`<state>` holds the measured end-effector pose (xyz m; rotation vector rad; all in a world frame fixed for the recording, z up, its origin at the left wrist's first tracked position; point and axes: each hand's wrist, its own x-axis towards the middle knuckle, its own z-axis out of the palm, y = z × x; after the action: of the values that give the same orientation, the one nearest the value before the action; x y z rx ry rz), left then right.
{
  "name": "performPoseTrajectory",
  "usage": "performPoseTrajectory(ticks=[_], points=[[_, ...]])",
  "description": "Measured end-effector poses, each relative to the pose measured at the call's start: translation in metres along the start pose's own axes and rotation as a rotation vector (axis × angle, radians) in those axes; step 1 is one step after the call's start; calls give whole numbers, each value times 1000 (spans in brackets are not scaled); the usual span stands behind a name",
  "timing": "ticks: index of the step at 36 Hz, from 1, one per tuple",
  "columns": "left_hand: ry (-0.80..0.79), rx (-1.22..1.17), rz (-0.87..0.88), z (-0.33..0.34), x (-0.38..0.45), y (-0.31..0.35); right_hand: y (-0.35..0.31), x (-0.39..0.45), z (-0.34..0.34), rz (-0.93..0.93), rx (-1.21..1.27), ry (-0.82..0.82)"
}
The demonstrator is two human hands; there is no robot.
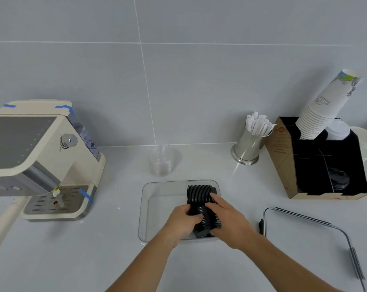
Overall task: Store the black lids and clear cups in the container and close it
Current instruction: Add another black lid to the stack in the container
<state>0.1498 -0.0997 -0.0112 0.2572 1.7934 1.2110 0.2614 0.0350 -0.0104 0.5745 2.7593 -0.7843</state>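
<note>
Black lids (201, 199) lie sideways in the right of the clear container (144, 207), squeezed between the left hand (183, 221) and right hand (231, 222) so the row stays together.

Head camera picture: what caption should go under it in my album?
Both hands, left and right, lay a row of black lids in the clear container.

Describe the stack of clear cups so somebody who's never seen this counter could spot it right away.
Start at the cream coffee machine on the left of the counter and look right, toward the wall. The clear cups stand there as a short upright stack, just behind the clear container. Unlike the tall leaning paper cups on the right, they are transparent and unprinted.
</note>
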Motion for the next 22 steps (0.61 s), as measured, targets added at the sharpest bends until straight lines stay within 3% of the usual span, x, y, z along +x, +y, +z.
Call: performPoseTrajectory(ticks=[9, 16, 22], points=[[36, 42, -20, 2, 6, -3, 10, -5, -1, 51, 197, 20], [37, 24, -105, 0, 13, -7, 14, -17, 10, 344, 659, 153], [25, -95, -140, 0, 15, -6, 17, -17, 25, 432, 825, 163]])
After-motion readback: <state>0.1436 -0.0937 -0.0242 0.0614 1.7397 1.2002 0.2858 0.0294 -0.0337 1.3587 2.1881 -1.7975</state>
